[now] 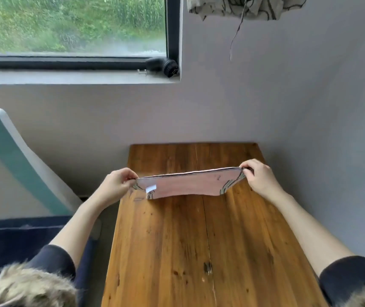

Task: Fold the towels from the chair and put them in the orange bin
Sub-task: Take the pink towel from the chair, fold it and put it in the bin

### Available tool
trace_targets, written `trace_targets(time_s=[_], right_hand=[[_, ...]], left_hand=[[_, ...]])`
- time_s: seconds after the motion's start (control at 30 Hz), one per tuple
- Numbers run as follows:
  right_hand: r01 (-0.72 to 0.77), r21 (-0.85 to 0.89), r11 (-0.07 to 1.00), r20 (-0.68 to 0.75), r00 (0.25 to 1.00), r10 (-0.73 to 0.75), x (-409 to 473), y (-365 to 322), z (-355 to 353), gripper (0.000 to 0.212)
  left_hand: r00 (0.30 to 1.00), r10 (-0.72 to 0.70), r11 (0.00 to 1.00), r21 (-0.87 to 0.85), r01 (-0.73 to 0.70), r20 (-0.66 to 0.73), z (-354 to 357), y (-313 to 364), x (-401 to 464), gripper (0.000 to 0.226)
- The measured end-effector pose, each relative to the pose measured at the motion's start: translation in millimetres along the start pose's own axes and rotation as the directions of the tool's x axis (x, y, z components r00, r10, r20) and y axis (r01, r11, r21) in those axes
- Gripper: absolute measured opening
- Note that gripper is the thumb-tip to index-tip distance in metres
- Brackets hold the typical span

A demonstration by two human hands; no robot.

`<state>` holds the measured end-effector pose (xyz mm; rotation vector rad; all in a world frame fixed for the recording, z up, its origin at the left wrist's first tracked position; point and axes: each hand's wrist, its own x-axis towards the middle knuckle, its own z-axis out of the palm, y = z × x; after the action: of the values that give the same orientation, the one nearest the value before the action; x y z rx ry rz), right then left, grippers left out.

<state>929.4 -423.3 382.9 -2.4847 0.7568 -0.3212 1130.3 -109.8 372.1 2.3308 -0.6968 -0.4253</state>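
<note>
A pink towel (188, 183) with a small white label and green-striped corners hangs folded and stretched between my hands, just above the far half of the wooden table (199, 251). My left hand (117, 182) pinches its left top corner. My right hand (259, 176) pinches its right top corner. The towel's lower edge sags toward the tabletop. No orange bin is in view.
A dark blue seat (11, 242) sits at the lower left beside the table, with a white and teal sloped piece (17, 160) behind it. A window with a black object (162, 66) on its sill is up left. Patterned cloth (243, 7) hangs at the top.
</note>
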Motion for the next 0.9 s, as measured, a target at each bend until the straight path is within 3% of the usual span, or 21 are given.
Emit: trace_targets(time_s=[0.13,0.23,0.33,0.43,0.53,0.7,0.9], right_hand=[[-0.117,-0.013,0.993,0.247,0.962,0.117,-56,32,34,0.015],[-0.226,-0.063,0.972,0.478,0.848,0.228,-89,53,53,0.014],[-0.322,-0.094,0.942,0.621,0.721,0.309,-110,66,64,0.014],[-0.39,-0.123,0.913,0.684,0.633,0.362,-121,74,71,0.013],[-0.463,-0.056,0.885,0.658,0.649,0.381,-123,81,77,0.009],[-0.568,0.169,0.805,0.47,0.765,0.44,-103,82,86,0.009],[-0.566,0.246,0.787,0.351,0.809,0.472,-54,85,110,0.015]], left_hand=[[0.953,-0.066,0.997,0.046,0.054,0.297,41,-35,-43,0.026],[0.856,-0.146,0.987,0.134,0.09,0.495,68,-51,-65,0.021],[0.765,-0.223,0.973,0.19,0.134,0.604,88,-64,-80,0.015],[0.719,-0.25,0.968,0.161,0.192,0.649,99,-70,-87,0.013],[0.756,-0.238,0.965,0.06,0.255,0.609,104,-74,-89,0.01],[0.913,-0.234,0.956,-0.094,0.28,0.334,109,-78,-73,0.013],[0.957,-0.234,0.958,-0.124,0.257,0.172,120,-83,-26,0.02]])
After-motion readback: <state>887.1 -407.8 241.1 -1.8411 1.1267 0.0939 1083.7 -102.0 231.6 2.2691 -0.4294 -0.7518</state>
